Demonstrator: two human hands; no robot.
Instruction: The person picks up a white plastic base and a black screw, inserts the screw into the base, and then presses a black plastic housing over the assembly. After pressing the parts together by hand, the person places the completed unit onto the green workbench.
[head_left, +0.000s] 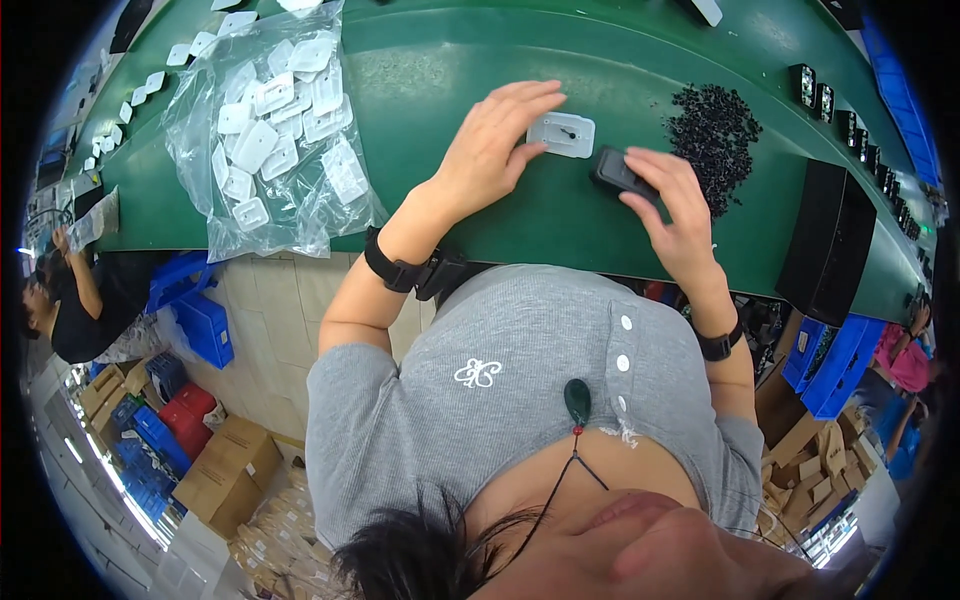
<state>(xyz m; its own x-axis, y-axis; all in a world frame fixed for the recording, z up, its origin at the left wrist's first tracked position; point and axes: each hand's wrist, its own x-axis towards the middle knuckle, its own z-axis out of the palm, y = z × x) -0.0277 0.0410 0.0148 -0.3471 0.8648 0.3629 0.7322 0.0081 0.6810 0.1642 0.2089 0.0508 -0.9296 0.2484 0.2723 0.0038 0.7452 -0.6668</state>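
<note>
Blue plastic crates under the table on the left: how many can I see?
2: one blue crate below the table edge, another just behind it, partly hidden under the green table. More may be hidden.

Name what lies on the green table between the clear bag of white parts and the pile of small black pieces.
In the head view: the left hand touching a white plastic piece, and the right hand holding a black part.

open green belt (560, 215) between hands, bag of trays (270, 140) left, black pellet pile (715, 130) right
</note>
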